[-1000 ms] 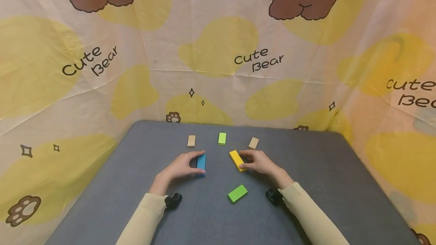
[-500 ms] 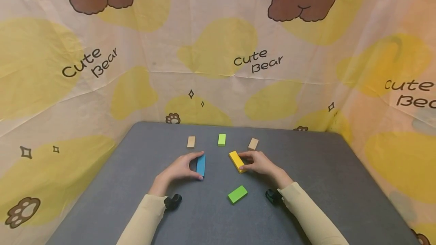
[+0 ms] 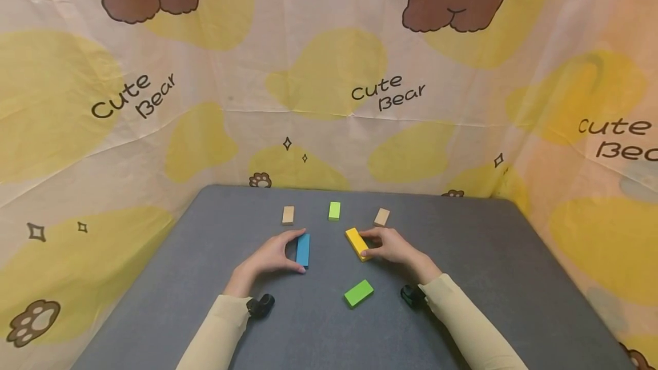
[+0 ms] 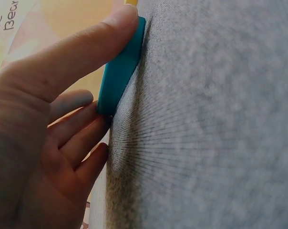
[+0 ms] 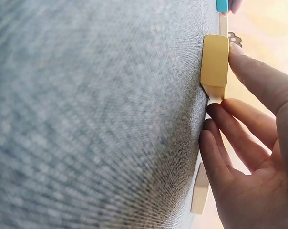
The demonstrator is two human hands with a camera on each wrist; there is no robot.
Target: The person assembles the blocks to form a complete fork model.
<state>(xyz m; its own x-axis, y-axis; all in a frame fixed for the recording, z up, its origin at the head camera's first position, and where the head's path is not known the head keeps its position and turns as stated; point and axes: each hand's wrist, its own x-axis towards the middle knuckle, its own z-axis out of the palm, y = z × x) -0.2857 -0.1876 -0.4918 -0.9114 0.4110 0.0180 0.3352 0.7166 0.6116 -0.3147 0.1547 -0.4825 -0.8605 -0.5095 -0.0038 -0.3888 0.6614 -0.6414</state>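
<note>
On the grey table lies a blue block [image 3: 303, 251], its long side pointing away from me. My left hand [image 3: 262, 258] spans it from the left, thumb at the near end and fingertips at the far end. The left wrist view shows the thumb over one end of the blue block [image 4: 118, 76] and fingers at the other. To the right, a yellow block [image 3: 357, 244] lies slanted on the table. My right hand [image 3: 396, 246] holds it, thumb at its near end. In the right wrist view the thumb touches the edge of the yellow block [image 5: 214, 61], with fingers behind.
A green block [image 3: 358, 293] lies nearer to me, between the forearms. Farther back stand a tan block [image 3: 288, 215], a light green block [image 3: 334, 210] and another tan block [image 3: 382, 217]. A printed cloth [image 3: 308, 101] walls in the table's back and sides.
The left thumb has shifted slightly toward me, from over the blue block to its near end. The right hand and the yellow block have stayed almost in place.
</note>
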